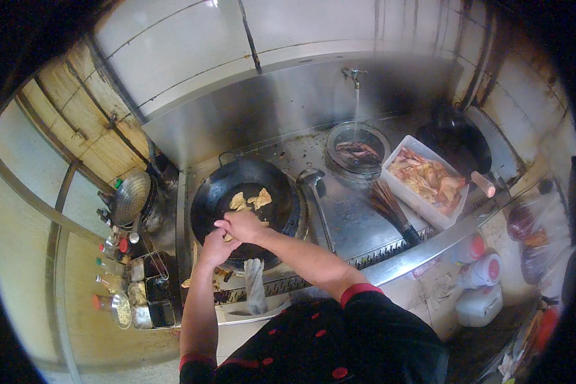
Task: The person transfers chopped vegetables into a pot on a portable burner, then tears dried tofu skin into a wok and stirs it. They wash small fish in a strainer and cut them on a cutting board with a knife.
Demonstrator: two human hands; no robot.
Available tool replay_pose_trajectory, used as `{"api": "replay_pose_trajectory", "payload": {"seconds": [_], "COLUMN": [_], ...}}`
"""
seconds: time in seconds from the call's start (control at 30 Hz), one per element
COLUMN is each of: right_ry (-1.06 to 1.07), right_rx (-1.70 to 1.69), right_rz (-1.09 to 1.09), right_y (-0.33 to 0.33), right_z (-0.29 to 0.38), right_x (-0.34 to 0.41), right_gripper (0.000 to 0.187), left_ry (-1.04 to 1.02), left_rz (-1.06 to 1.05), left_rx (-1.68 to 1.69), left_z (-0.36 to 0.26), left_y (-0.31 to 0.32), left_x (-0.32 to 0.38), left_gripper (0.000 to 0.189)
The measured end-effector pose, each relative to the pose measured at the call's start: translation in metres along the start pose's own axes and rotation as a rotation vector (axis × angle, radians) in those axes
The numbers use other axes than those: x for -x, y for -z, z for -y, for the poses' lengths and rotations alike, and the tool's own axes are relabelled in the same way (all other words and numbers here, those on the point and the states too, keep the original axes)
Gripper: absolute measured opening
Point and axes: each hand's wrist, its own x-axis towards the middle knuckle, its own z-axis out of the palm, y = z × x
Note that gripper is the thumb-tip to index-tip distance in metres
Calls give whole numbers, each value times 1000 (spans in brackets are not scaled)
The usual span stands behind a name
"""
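Note:
Over a black wok (221, 180) on the stove, my left hand (218, 247) and my right hand (244, 225) are close together and touching. Pale yellow pieces of food (260, 198) lie in the wok just beyond my hands, and a bit of the same colour shows at my fingers. Whether my fingers hold that bit cannot be made out. The cloth-wrapped handle (255, 287) of the wok points towards me. A long-handled steel ladle (319, 206) rests on the metal top to the right of the wok.
Water runs from a tap (355, 77) into a round basin (335, 165) holding dark meat. A plastic tub (429, 218) of raw poultry stands beside a bamboo wok brush (393, 211). At left are a perforated strainer (132, 197), bottles (108, 266) and seasoning containers (159, 288). Another black wok (453, 139) sits at far right.

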Motion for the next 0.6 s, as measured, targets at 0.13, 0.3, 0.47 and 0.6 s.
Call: {"api": "replay_pose_trajectory", "payload": {"seconds": [0.13,0.3,0.47,0.6], "right_ry": [-82,-48,1,-153], "right_rx": [-1,48,125,12], "right_rz": [-158,-239,-391,-390], "right_y": [10,-2,-8,3], "right_z": [-15,-22,-19,-11], "right_x": [3,4,-2,-7], "right_gripper": [50,33,30,41], "left_ry": [75,137,225,184], "left_rz": [63,-2,-13,-29], "left_rx": [-115,-297,-449,-440], "left_z": [-7,-30,-43,-40], "left_y": [0,-3,-1,8], "left_x": [12,16,14,15], "left_gripper": [35,45,49,45]}}
